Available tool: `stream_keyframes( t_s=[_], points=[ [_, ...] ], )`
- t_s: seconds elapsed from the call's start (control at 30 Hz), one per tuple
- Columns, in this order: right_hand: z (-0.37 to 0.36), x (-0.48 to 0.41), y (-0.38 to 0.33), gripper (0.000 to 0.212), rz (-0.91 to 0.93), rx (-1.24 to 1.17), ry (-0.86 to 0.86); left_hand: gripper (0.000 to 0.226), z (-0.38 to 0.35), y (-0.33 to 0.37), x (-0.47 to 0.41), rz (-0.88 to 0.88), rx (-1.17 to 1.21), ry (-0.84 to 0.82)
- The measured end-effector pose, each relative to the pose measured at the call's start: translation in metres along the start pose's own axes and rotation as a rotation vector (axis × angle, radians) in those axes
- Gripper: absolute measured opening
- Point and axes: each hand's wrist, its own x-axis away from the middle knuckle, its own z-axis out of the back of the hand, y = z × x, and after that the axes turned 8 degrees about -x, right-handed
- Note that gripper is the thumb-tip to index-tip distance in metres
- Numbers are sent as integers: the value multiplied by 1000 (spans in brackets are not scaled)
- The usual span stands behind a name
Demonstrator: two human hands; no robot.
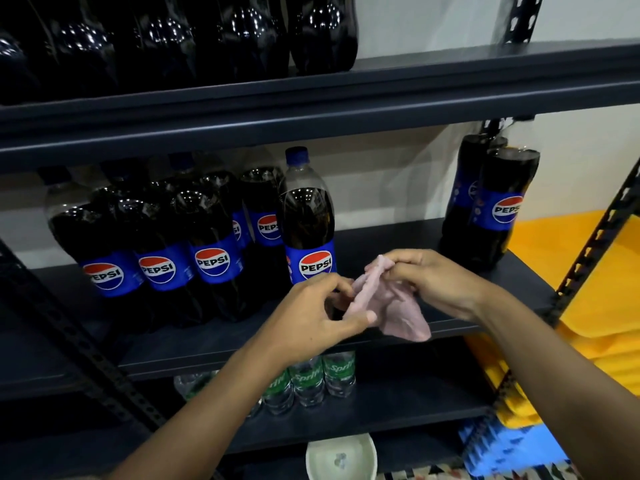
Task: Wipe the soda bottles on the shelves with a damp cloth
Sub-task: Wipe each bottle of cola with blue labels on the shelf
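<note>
— Dark steel shelving [346,98] filled the view. Pepsi bottles [207,258] stood packed behind the left hand [311,317], with bare shelf beyond the right hand [436,282].
— Room to work?
— Only rightward. The upper shelf [450,84] sat low over the caps. Full bottles looked heavy and slick, best steadied at the neck.
— The cloth?
— A limp pink cloth [391,306], pinched by both hands just before the nearest bottle [306,220].

Single head-worn view, close to the shelves [346,95], facing forward and slightly down across three tiers.
</note>
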Motion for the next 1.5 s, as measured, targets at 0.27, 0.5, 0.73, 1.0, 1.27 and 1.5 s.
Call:
stream_keyframes(
  t_s=[0.27, 0.5, 0.73, 1.0, 1.27, 1.5],
  points=[
    [-11, 10, -9, 43, 166, 335, 7, 23, 24, -11, -13, -12, -296, -46],
    [-34, -1, -16, 19, 170, 557, -106, 17, 66, -3, -22, 20, -461, -158],
    [-47, -14, -13, 11, 247, 724, -167, 20, 82, -13, -14, 48, -473, -189],
    [-43, -16, -35, 26, 293, 1001, -127, 22, 82, -8, -15, -48, -547, -273],
    [-34, -9, -38, 20, 244, 757, -14, 20, 80, -11, -15, 41, -203, -143],
    [-26, -10, -40, 18, 197, 575, -13, 11, 76, -13, -13, 100, -25, -51]
  ],
)
